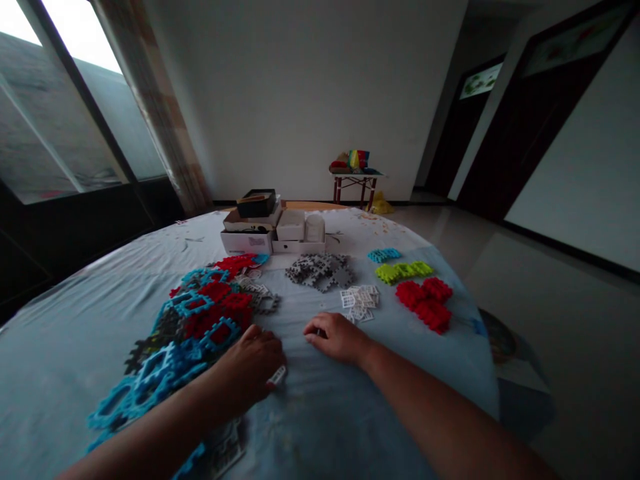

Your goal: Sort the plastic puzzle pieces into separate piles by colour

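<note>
My left hand (257,360) is closed at the right edge of a mixed heap of interlocking plastic tiles, with a small white lattice piece (277,376) sticking out by its thumb side. Blue tiles (159,363) and red tiles (217,313) make up much of that heap. My right hand (333,335) rests on the cloth with curled fingers; a tiny pale spot shows at its fingertips, too small to name. Just beyond it lies a pile of white lattice pieces (360,300). Grey tiles (320,271) are piled farther back, between both hands.
On the right side of the cloth-covered table (320,420) are red tiles (425,303), lime-green tiles (403,271) and blue tiles (384,255). Stacked boxes (247,241) stand at the back. A small side table (354,175) is by the wall.
</note>
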`<state>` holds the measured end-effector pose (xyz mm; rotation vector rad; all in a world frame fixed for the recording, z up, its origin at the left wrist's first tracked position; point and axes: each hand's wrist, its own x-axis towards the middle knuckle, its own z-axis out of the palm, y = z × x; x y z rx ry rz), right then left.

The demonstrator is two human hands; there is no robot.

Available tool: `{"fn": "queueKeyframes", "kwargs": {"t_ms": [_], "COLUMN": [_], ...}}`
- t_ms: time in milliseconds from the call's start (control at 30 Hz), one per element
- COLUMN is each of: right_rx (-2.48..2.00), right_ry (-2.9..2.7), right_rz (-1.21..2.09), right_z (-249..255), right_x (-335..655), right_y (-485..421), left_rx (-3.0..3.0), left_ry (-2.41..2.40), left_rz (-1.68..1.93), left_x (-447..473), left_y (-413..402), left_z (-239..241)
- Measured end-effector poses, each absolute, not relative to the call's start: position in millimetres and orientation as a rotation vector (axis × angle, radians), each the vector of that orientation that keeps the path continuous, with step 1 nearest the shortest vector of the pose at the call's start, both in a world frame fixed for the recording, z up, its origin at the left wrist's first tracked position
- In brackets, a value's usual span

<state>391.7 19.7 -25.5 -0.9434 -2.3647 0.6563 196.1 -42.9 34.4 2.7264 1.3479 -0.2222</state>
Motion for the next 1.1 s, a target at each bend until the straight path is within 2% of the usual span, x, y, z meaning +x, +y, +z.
{"fn": "queueKeyframes", "kwargs": {"t_ms": [133,367,700,867,1100], "right_rx": [-0.978,-1.010,-0.997,-0.990,-0.929], "right_ry": [-2.451,-2.618,-2.599,-2.588,-2.554], "right_rz": [0.631,0.595,0.609,0.611,0.683], "right_z": [-20.7,-12.9,-11.2,-15.9,-20.2], "right_x": [390.3,384.7,385.9,386.1,387.7], "right_y": [15.9,5.4,5.3,7.7,7.3], "left_rx": [2.767,2.377,2.001,2.225,2.440], "left_ry": [1.356,1.468,1.427,1.461,1.268], "left_rz": [-0.092,0.587,0.926,0.778,0.284], "left_x": [194.9,199.1,258.6,229.1,177.6], "left_y": [-31.9,12.6,63.9,31.0,-39.4], "left_z": [30.4,37.5,38.4,54.4,66.9]}}
